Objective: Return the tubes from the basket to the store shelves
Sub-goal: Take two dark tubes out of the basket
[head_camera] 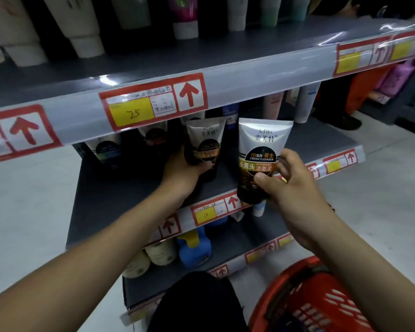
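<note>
**2 cleanser tubes going onto the middle shelf, one in each hand**

So both hands are busy here. The left hand (185,167) is reached in under the top shelf edge and is wrapped around the lower half of a silver and black tube (205,142), which stands cap-down on the middle shelf (120,195), back from the front edge. Fingers are closed round it, thumb side facing us.

The right hand (295,188) is clamped on a second tube (261,159) of the same brand, at about 3 o'clock from the first one and nearer the camera. Thumb presses the front of the label low down, fingers curl round the right side. This tube is upright, cap down, and its black cap sits right over the front lip of the middle shelf, in front of a yellow price tag (205,214) marked 15. Can't tell if the cap is actually touching the shelf or just held above it. The label reads "MEN CREAM CLEANSER".

More dark tubes stand in the shadow at 9 o'clock from the left hand. The top shelf (225,75) runs across at 12 o'clock with a yellow tag (132,113) marked 25 and red arrow stickers.

The red basket (321,300) sits down at 5 o'clock, below the right forearm. What's inside it is too blurry to make out.
</note>
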A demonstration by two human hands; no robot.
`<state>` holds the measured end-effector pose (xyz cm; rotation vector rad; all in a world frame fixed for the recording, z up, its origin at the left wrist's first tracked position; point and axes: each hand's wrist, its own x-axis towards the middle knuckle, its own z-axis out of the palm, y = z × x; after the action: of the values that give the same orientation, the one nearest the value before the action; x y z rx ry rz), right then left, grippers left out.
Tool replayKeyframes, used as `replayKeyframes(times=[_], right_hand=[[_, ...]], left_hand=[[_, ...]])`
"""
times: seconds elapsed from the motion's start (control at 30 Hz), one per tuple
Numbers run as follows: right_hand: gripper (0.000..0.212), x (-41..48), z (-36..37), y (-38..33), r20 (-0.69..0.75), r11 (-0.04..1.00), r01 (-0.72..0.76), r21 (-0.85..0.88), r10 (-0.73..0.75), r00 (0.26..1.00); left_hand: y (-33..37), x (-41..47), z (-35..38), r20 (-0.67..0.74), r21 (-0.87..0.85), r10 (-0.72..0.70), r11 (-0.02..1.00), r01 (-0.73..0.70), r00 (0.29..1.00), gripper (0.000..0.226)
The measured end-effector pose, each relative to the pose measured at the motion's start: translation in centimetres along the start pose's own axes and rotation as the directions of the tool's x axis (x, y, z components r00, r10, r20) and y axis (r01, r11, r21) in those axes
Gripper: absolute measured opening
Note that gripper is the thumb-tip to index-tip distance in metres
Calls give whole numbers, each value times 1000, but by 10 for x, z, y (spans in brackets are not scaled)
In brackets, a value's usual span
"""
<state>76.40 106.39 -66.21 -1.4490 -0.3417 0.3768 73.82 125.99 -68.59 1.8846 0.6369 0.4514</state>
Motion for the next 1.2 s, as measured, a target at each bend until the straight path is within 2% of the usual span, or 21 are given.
replayKeyframes(times=[0.13,0.37,0.5,0.57,0.67,0.77,1.0,1.07,1.13,1.2], right_hand=[[40,14,2,4,19,1000,26,-18,-25,999],[45,43,15,19,102,999,31,8,-32,994],[45,60,31,30,184,999,32,14,-34,982],[46,64,38,35,223,999,51,-9,-48,974],[47,65,45,43,276,995,86,-60,-66,959],[48,65,46,48,296,990,93,-106,-58,953],[52,68,42,45,330,967,107,-232,-25,944],[60,64,42,40,300,962,99,-253,-19,954],[67,55,36,33,202,955,98,-279,-42,978],[61,40,27,20,64,931,96,-351,-78,995]], left_hand=[[-8,15,4,-60,10,-33,999,34,998,68],[-6,10,-2,-61,128,41,991,-33,997,69],[-9,-15,-18,-209,141,130,985,-102,969,45],[-12,-29,-19,-166,58,130,991,-122,978,40],[-15,-43,-15,-90,-30,127,991,-130,988,46],[-16,-49,-9,-61,-68,113,991,-117,992,51],[-15,-58,-3,-51,-120,65,990,-70,997,46],[-11,-60,-5,-90,-120,51,991,-61,995,44],[-7,-63,-9,-158,-85,61,994,-75,986,41],[2,-71,-13,-192,-40,103,993,-113,976,36]])
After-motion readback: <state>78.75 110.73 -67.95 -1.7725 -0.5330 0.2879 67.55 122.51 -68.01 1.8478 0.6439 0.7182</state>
